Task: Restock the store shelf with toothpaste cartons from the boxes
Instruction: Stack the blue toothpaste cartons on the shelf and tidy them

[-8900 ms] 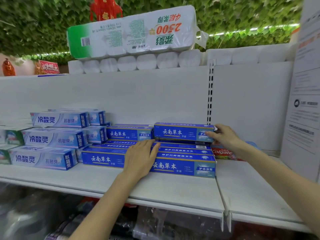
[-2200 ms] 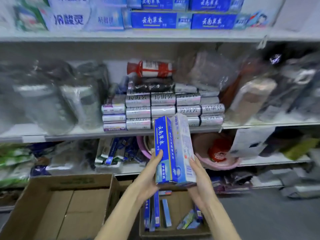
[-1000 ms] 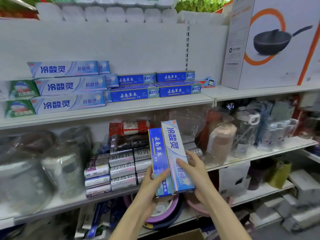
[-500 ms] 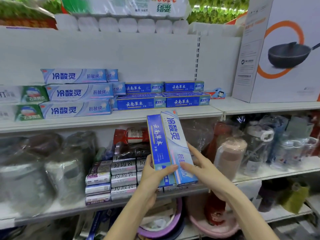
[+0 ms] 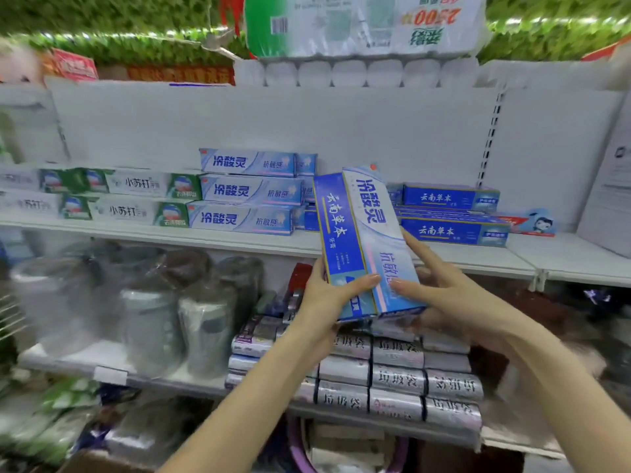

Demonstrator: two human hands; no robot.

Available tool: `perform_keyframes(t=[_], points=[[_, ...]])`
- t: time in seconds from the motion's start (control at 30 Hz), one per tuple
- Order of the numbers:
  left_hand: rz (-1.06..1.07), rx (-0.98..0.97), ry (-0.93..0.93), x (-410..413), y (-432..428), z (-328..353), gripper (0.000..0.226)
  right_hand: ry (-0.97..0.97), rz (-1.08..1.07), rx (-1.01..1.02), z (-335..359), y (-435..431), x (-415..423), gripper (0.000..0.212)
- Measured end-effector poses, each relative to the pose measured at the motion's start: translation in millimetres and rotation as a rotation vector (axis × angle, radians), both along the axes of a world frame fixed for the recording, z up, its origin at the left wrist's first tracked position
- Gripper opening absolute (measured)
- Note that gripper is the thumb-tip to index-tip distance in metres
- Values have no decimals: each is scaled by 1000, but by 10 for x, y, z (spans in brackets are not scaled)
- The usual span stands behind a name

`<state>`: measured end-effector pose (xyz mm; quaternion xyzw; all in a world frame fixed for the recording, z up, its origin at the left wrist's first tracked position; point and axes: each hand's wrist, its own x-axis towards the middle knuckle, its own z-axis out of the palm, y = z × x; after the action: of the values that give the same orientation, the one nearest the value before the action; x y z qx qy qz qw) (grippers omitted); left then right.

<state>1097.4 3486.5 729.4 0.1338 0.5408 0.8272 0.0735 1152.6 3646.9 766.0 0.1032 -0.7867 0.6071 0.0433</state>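
Note:
I hold a stack of toothpaste cartons upright in front of the shelf. On its face are a dark blue carton (image 5: pixel 336 230) and a pale blue carton (image 5: pixel 379 230) side by side. My left hand (image 5: pixel 327 298) grips the stack's lower left, thumb across the front. My right hand (image 5: pixel 440 285) grips its lower right side. Behind, the white shelf (image 5: pixel 239 238) carries stacked pale blue cartons (image 5: pixel 246 191), dark blue cartons (image 5: pixel 450 215) and green-and-white cartons (image 5: pixel 136 199).
A white box (image 5: pixel 611 186) stands on the shelf at far right, beside a small red carton (image 5: pixel 529 221). Toilet paper packs (image 5: pixel 362 25) sit on top of the shelving. The lower shelf holds wrapped pots (image 5: pixel 150 312) and grey bag rolls (image 5: pixel 396 377).
The stack has risen and now overlaps the toothpaste shelf. My view has shifted left and closer to the shelf. Both hands keep their grip.

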Motion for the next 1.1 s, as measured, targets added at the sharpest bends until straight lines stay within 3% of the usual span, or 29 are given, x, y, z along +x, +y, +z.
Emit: perform_keyframes(t=[0.17, 0.3, 0.53, 0.67, 0.77, 0.97, 1.1], points=[[98, 21, 23, -233, -208, 292, 40, 93, 48, -151, 116, -159, -443, 62], [138, 156, -45, -361, -378, 424, 34, 147, 125, -211, 225, -220, -783, 56], [291, 440, -219, -539, -922, 748, 12, 353, 104, 136, 784, -296, -1718, 51], [319, 372, -233, -595, -1264, 812, 22, 580, 48, 522, 1109, -469, -2227, 48], [285, 361, -231, -649, -1490, 837, 32, 634, 24, 634, 1229, -664, -2513, 43], [214, 214, -219, -846, -1897, 894, 49, 567, -93, 576, 1222, -882, -2994, 38], [172, 178, -198, -952, -1990, 861, 45, 487, -161, 555, 1116, -861, -3187, 32]])
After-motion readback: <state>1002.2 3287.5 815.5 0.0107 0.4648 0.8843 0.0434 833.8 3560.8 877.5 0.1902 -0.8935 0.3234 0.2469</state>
